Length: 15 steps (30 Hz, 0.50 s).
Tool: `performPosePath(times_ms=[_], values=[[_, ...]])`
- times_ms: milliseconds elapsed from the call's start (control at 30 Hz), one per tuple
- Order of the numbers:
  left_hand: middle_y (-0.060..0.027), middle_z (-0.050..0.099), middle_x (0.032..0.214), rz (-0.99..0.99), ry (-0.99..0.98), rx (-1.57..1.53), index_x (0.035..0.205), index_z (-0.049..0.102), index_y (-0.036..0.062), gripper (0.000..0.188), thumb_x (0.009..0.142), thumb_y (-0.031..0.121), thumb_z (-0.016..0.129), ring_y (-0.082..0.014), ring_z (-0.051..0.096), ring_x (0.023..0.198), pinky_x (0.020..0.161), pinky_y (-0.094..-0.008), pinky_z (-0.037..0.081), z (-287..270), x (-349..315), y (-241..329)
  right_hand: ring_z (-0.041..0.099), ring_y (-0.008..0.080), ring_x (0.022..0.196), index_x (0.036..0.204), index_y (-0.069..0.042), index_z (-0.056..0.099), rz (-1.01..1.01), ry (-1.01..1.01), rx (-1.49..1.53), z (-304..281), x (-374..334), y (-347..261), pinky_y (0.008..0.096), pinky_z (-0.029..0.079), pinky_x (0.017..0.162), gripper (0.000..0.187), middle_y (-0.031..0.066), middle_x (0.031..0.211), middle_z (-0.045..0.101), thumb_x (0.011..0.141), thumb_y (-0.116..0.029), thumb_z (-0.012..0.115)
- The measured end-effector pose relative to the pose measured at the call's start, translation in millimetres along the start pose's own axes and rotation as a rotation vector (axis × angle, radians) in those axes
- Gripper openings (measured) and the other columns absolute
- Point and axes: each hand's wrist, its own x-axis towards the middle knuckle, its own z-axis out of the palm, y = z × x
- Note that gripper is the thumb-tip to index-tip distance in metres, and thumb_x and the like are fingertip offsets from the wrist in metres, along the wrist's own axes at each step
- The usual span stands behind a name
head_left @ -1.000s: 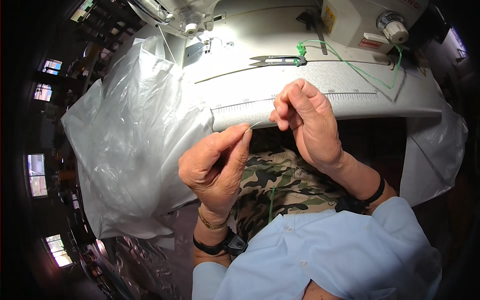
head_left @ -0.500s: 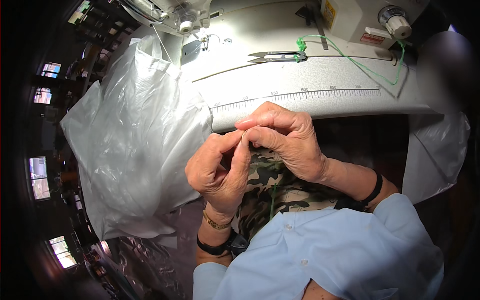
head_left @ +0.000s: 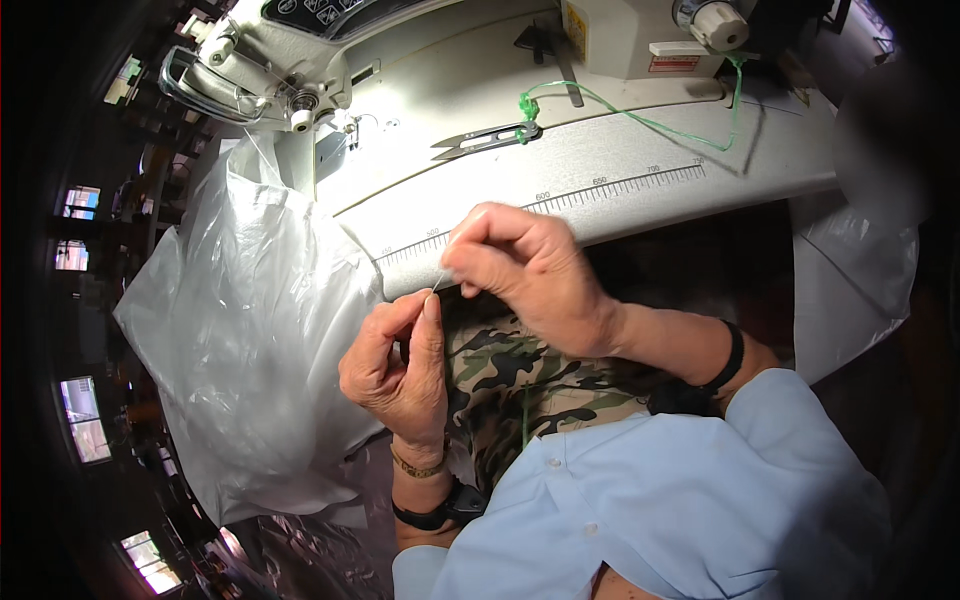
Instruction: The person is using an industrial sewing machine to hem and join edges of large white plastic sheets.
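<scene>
strand (head_left: 438, 281) between the hands (head_left: 398, 368) is too fine to make out clearly.

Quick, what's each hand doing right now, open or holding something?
Left hand: closed, pinching a thin pale strand.
Right hand: curled; can't tell whether it's gripping the strand too.

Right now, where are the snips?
In the head view, the snips lie upper middle on the sewing table, beyond the right hand and ruler scale, green cord at their right end.

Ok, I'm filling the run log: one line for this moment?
left hand: pinching thin strand; right hand: near strand, grip unclear; snips: on sewing table
</scene>
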Motion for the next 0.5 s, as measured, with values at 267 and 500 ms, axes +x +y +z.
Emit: performPosePath(times_ms=[267, 500], values=[[-0.0022, 0.059, 0.074, 0.077, 0.002, 0.036, 0.089, 0.065, -0.0062, 0.009, 0.081, -0.011, 0.064, -0.0033, 0.048, 0.064, 0.056, -0.015, 0.036, 4.2, -0.6, 0.9, 0.058, 0.0172, 0.079, 0.085, -0.001, 0.056, -0.683, 0.373, -0.441, -145.7, -7.8, -98.4, 0.0323, 0.047, 0.081, 0.027, 0.0106, 0.081, 0.06, 0.1, -0.02, 0.043], [-0.0025, 0.054, 0.068, 0.353, -0.04, 0.211, 0.088, 0.07, 0.0006, 0.019, 0.072, -0.008, 0.073, -0.009, 0.047, 0.058, 0.052, -0.0201, 0.035, 18.1, 3.4, -2.1, 0.056, 0.0146, 0.078, 0.101, -0.005, 0.055, -0.721, 0.974, -0.972, -273.0, -4.6, -188.7, 0.0333, 0.049, 0.075, 0.025, 0.0063, 0.087, 0.057, 0.095, -0.029, 0.05]])
